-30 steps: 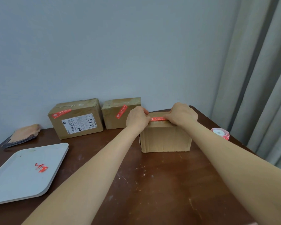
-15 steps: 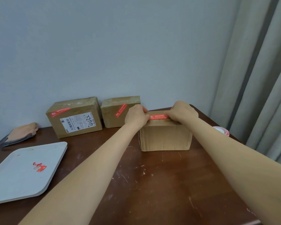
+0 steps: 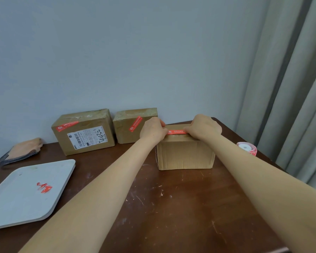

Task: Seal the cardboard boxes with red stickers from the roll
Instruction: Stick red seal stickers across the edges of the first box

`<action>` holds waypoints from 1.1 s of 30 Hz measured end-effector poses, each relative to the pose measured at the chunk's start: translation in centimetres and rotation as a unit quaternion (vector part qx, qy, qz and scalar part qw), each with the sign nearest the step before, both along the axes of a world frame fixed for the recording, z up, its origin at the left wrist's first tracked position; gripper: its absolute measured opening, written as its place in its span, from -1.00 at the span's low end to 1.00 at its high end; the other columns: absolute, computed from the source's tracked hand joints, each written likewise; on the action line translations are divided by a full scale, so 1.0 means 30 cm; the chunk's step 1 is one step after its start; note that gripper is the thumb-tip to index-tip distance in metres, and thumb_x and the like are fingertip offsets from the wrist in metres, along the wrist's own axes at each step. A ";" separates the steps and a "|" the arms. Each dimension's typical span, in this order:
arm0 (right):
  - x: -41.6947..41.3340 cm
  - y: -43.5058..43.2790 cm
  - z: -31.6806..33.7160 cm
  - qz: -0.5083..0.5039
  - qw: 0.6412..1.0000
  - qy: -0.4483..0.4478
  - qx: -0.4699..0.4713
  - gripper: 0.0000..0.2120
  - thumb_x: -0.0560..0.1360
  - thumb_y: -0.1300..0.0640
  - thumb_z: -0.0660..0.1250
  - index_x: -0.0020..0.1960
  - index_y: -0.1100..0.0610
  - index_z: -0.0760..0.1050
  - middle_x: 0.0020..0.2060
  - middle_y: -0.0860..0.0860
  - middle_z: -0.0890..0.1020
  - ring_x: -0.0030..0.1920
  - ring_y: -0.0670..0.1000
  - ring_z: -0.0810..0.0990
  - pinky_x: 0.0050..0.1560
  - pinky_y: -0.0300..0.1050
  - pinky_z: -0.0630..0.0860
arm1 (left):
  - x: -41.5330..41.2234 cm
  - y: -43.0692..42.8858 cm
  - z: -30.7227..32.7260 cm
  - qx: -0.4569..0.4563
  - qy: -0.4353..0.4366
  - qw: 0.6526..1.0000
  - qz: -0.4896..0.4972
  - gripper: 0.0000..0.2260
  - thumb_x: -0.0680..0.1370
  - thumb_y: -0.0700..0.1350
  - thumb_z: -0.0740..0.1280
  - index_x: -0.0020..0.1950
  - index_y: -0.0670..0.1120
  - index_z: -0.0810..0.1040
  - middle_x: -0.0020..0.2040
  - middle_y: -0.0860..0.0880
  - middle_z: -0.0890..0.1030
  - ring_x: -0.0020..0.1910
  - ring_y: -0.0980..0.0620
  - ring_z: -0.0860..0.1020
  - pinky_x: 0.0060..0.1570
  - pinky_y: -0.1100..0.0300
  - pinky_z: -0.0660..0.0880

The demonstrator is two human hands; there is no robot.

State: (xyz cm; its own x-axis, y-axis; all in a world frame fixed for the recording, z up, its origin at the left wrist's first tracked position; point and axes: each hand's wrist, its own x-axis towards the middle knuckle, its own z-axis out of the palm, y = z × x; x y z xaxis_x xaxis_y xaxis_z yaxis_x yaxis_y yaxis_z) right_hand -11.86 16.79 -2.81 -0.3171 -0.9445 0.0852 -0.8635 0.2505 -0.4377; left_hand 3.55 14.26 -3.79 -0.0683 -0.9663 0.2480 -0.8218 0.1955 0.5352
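A plain cardboard box [image 3: 185,155] stands on the dark wooden table [image 3: 171,207], right of centre. A red sticker [image 3: 177,132] stretches flat along the box's top. My left hand [image 3: 152,129] pinches the sticker's left end and my right hand [image 3: 203,127] pinches its right end; both sit over the box top and hide most of it. The sticker roll [image 3: 246,147] lies on the table to the right of the box, partly behind my right forearm.
Two boxes with red stickers stand against the wall: a larger one [image 3: 83,132] with a shipping label and a smaller one [image 3: 130,125]. A white tray [image 3: 16,199] at the left holds red scraps [image 3: 44,188]. A folded cloth [image 3: 22,149] lies far left. Curtains [image 3: 290,88] hang right.
Both hands stay on the sticker's ends atop the box. The view has shifted slightly; the sticker looks a little flatter and more stretched along the box top.
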 end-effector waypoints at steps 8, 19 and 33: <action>0.000 -0.001 0.001 0.012 0.999 0.030 -0.003 -0.77 0.45 0.02 0.31 -0.31 0.09 0.37 -0.28 0.01 0.50 -0.20 0.10 0.51 -0.42 -0.19 0.23 | -0.002 0.001 0.000 0.003 -0.007 1.000 -0.003 -0.71 0.52 -0.12 0.36 0.23 -0.13 0.55 0.15 -0.07 0.59 0.11 -0.02 0.55 -0.02 0.19 0.46; -0.019 0.014 0.009 0.038 0.999 0.001 -0.023 -0.76 0.43 -0.03 0.39 -0.19 0.13 0.44 -0.20 0.04 0.54 -0.13 0.12 0.53 -0.34 -0.16 0.32 | 0.052 0.045 -0.009 -0.064 -0.088 0.993 -0.044 -0.77 0.56 -0.14 0.25 0.17 0.01 0.57 0.14 -0.05 0.50 0.07 -0.03 0.50 -0.03 0.04 0.52; -0.006 0.106 -0.060 0.157 0.968 0.179 -0.078 -0.61 0.60 0.13 0.02 0.30 -0.06 0.49 0.18 0.05 0.44 0.20 0.10 0.37 0.10 -0.04 0.32 | 0.015 0.109 -0.052 -0.075 -0.202 0.968 -0.127 -0.52 0.60 0.23 0.03 0.38 -0.01 0.42 0.39 0.00 0.37 0.39 0.01 0.27 0.21 0.06 0.37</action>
State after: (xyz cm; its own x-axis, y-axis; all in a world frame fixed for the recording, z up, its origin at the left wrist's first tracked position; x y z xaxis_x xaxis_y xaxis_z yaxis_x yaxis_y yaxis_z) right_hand -12.02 19.97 -4.60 0.0596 -0.9565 0.2857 -0.9897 -0.0939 -0.1078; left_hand 4.02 17.55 -5.36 -0.4191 -0.8609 0.2886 -0.8737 0.4688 0.1298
